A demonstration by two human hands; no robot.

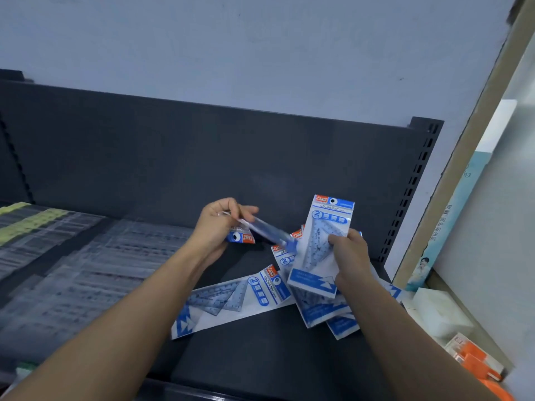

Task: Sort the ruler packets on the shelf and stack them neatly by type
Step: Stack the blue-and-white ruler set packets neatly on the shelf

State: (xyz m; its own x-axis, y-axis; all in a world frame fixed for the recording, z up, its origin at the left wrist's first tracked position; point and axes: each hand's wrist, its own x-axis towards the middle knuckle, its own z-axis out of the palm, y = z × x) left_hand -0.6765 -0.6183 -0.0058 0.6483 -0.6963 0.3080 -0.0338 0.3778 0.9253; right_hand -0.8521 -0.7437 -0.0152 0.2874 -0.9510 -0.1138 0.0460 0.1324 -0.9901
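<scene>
Here the left hand (pixel 215 224) pinches a tilted blue-and-white plastic ruler packet (pixel 254 228). The right hand (pixel 348 257) grips an upright blue-and-white triangle-ruler packet (pixel 324 235) above the dark shelf (pixel 246 351).

Both bare forearms reaching over the shelf (pixel 260 357), left hand (pixel 215 227) fingers pinched closed, right hand (pixel 348 256) gripping upright

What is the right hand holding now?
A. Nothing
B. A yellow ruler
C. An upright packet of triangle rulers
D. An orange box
C: the right hand grips a blue and white packet marked "GEOMETRIC", held upright above the shelf.
</scene>
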